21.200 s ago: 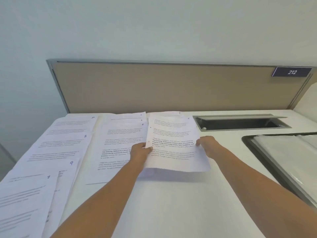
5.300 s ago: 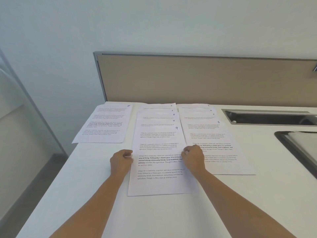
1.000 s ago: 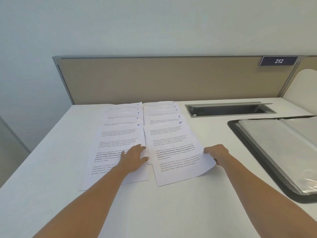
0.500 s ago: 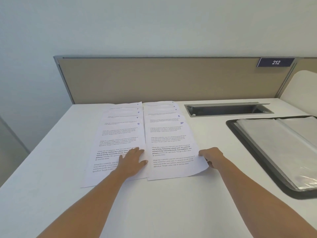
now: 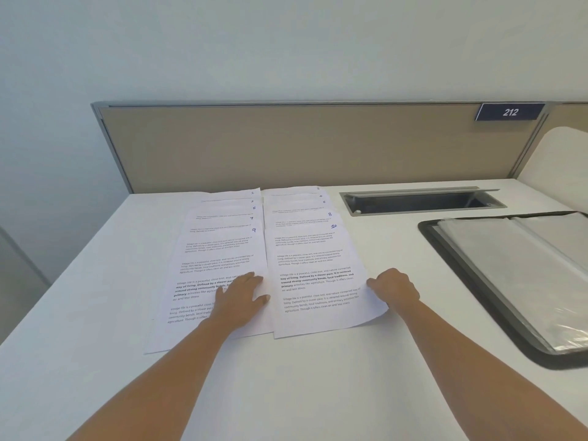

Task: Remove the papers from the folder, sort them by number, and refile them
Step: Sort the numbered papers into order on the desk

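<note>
**Sheet 10 (image 5: 313, 268) squared up since a second ago**

Sheet 10 was sitting skewed a second ago and has now been lined up edge to edge with sheet 9 (image 5: 219, 259), mid-desk (image 5: 286, 393). Two fanned columns of white printed pages are laid out, with numbers handwritten in blue at the top right corners: 1, 3, 5, 7, 9 on the left and 2, 4, 6, 8, 10 on the right. "Village life is a peaceful, close-knit..." can be read, with one paragraph partly in bold.

Sheet 9 is pressed flat by the left hand (image 5: 241, 300), fingers loosely spread. Sheet 10's right edge is pinched by the right hand (image 5: 394, 289), fingers curled, and the near corner is lifted a bit.

The black-edged folder (image 5: 509, 281) is lying open with its clear sleeves, well apart on the right. "212" is shown on a dark plate (image 5: 510, 112) on the divider (image 5: 302, 144).
</note>
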Available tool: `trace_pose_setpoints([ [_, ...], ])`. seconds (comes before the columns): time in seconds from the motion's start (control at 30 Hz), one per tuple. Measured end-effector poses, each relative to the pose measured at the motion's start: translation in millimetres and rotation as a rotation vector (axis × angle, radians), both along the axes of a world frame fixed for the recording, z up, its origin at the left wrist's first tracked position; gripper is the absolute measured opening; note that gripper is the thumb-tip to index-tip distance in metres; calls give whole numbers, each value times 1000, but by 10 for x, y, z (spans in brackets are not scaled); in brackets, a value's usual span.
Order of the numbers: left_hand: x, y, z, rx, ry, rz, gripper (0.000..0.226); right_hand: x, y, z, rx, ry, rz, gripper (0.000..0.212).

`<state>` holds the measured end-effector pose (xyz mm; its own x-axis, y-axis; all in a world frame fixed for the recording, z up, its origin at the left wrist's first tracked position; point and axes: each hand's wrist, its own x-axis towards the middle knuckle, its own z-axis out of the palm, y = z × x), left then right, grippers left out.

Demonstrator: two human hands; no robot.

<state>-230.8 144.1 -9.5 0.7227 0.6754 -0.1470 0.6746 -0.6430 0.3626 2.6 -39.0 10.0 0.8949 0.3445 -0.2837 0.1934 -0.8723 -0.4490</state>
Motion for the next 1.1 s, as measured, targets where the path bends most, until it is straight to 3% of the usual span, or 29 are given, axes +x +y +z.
trace_pose_setpoints([
  [0.13, 44, 90, 9, 6, -46, 16, 50, 18, -42, 74, -124, -237, 44, 43],
  [0.23, 60, 175, 25, 34, -66, 25, 48, 17, 11, 123, -148, -422, 97, 43],
  [0.33, 63, 295, 31, 63, -78, 51, 47, 1, 230, 123, -96, -485, 190, 40],
  [0.57, 121, 605, 54, 114, -42, 135, 49, -185, 1001, -13, -7, -474, 471, 35],
  [0.7, 233, 830, 44, 163, -28, 179, 50, -214, 1453, -97, -26, -429, 600, 44],
  [0.9, 475, 1179, -9, 216, -25, 231, 55, -57, 1998, -174, 23, -346, 637, 55],
  [1.1, 623, 1394, -116, 197, 94, 222, 61, 138, 2259, -280, 35, -314, 631, 66],
])
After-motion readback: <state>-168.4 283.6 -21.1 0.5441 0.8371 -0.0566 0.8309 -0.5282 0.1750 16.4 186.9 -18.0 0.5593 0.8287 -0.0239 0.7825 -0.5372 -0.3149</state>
